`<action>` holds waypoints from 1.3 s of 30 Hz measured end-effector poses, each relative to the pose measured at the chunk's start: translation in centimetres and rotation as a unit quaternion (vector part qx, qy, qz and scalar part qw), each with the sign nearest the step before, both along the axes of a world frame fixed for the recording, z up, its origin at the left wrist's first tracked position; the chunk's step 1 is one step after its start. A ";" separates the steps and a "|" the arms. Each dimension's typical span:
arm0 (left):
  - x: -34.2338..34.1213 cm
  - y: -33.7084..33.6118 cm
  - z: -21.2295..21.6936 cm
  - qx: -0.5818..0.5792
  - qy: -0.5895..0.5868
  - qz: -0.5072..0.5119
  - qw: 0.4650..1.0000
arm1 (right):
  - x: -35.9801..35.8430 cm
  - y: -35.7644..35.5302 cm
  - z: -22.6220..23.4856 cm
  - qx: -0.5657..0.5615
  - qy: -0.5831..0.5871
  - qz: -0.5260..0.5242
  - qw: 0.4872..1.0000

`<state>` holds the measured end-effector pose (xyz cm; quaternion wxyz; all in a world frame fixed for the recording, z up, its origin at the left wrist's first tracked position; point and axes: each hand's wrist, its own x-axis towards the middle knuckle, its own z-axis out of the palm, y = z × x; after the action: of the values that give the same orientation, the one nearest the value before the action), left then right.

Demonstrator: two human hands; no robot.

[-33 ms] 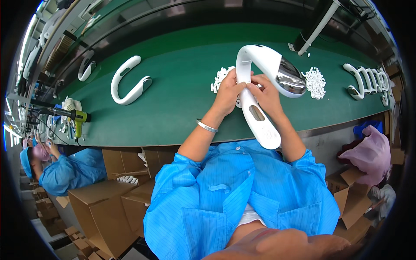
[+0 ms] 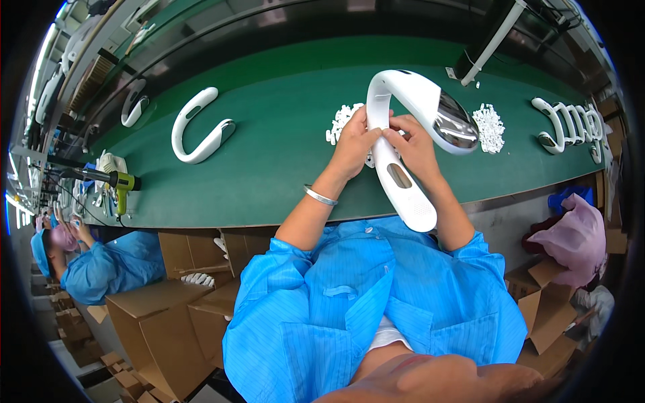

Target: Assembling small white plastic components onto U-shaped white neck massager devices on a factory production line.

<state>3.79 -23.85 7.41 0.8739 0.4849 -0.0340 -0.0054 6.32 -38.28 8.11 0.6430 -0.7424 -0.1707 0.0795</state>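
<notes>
Both my hands hold a white U-shaped neck massager (image 2: 405, 201) above the green table, its chrome end (image 2: 455, 125) up and to the right. My left hand (image 2: 355, 144) wraps the band from the left, thumb pressed on it. From the other side, my right hand (image 2: 414, 146) grips the same stretch, its thumb close to the left one. The oval window in the near arm faces up. Whether a small part sits between my fingertips is hidden. Small white parts (image 2: 340, 122) lie in a pile just behind my left hand.
Another pile of small white parts (image 2: 490, 129) lies right of the massager. A second massager (image 2: 181, 134) rests at the left, and several stand in a row (image 2: 571, 126) at the far right. A green heat gun (image 2: 121, 188) sits near the left edge. Cardboard boxes (image 2: 154, 329) stand below; a co-worker (image 2: 111, 265) sits left.
The massager has tilted very slightly, its chrome end shifting a little to the right. My hands keep the same hold.
</notes>
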 end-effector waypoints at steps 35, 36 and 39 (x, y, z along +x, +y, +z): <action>0.8 -4.7 -3.4 0.156 -0.083 0.046 0.983 | -2.4 -6.0 -0.9 0.151 0.213 -0.014 0.965; 1.7 -4.8 -5.4 0.114 -0.092 0.009 0.989 | -3.0 -6.6 -0.2 0.158 0.228 0.007 0.961; 2.9 -7.9 1.4 0.062 -0.015 0.014 0.998 | -4.2 -9.2 0.1 0.267 0.357 0.071 0.892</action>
<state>6.66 -31.79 8.78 0.8414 0.5388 -0.0404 0.0118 2.12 -47.51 8.22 0.8270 -0.4504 0.0032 0.3365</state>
